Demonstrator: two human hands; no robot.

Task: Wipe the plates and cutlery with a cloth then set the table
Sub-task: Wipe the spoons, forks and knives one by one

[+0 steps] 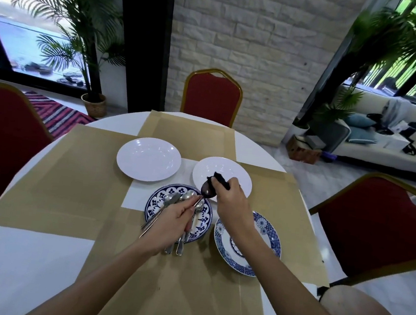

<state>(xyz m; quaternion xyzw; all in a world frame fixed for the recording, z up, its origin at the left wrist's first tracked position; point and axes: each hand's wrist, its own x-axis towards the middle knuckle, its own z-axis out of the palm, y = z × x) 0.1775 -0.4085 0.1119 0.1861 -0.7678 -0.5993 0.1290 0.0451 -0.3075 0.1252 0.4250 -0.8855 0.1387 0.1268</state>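
So the left hand [173, 220] is gripping a spoon [206, 191] by its handle, and the bowl end sticks out toward the right hand [230, 200]. That one is pinching a dark cloth [221, 179] right against the spoon's bowl. All this is going on just above the near rim of a white plate [229, 167]. The rest of the cutlery [171, 199] is piled on a blue floral plate [154, 204] under the left hand. A second blue patterned plate [269, 234] sits below the right wrist, and another white plate [149, 160] is further left on the desk [24, 253].
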